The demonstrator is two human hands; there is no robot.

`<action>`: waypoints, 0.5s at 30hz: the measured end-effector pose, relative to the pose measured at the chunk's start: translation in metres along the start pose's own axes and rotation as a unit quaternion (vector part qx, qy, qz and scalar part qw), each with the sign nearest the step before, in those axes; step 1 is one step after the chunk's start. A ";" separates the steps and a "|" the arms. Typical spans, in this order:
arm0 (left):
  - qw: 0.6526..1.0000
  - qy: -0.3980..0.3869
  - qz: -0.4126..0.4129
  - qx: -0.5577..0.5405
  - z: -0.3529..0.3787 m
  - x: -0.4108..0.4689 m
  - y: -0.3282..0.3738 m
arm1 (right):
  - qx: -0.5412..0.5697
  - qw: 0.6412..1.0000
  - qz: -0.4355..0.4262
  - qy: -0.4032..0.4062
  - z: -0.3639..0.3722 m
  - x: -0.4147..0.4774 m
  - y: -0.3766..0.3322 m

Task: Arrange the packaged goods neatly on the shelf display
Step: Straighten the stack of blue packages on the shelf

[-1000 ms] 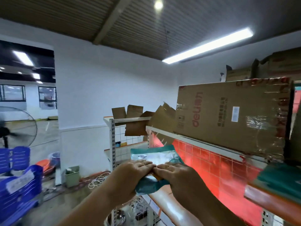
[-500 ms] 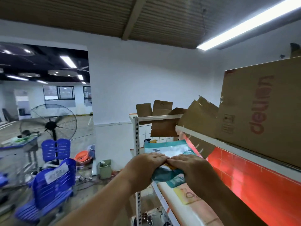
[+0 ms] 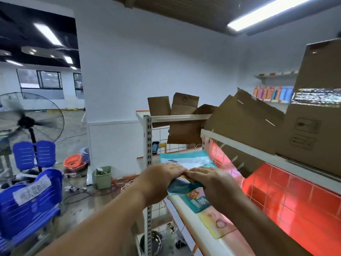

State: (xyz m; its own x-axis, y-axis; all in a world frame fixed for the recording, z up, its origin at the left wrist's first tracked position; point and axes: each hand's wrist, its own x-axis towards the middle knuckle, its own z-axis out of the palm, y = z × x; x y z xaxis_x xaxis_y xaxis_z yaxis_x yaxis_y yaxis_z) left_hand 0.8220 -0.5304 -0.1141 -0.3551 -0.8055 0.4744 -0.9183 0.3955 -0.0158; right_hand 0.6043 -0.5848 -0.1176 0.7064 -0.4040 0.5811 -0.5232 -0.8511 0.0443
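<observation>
Teal package (image 3: 186, 162) lowered toward shelf (image 3: 208, 242), left hand (image 3: 160, 180), right hand (image 3: 212, 184) still gripping

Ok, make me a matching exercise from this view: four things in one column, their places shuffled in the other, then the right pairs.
1 teal package
2 cardboard box
3 green bin
4 yellow packet

A on the floor
B gripped by the left hand and right hand
C flat on the lower shelf
D on the upper shelf

Pairs: 1-B, 2-D, 3-A, 4-C
</observation>
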 end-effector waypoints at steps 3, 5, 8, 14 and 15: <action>0.999 -0.001 0.025 -0.020 0.008 0.012 -0.036 | -0.005 1.000 0.024 -0.007 0.021 0.024 0.004; 0.998 0.006 0.041 -0.042 0.012 0.019 -0.061 | -0.016 0.999 0.032 -0.021 0.033 0.041 0.004; 0.996 0.009 0.066 -0.061 0.018 0.028 -0.091 | -0.053 0.997 0.050 -0.011 0.047 0.061 0.003; 0.987 -0.016 0.135 -0.089 0.036 0.053 -0.129 | -0.079 0.994 0.074 0.015 0.078 0.058 0.019; 0.984 -0.018 0.147 -0.099 0.041 0.059 -0.133 | -0.077 0.994 0.078 0.012 0.083 0.055 0.025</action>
State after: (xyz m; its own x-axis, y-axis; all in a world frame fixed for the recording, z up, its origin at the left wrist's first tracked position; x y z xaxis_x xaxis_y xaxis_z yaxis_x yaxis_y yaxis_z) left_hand 0.9161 -0.6482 -0.1203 -0.6097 -0.6573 0.4429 -0.7243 0.6890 0.0254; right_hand 0.6696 -0.6562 -0.1514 0.6006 -0.5174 0.6095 -0.6932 -0.7169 0.0745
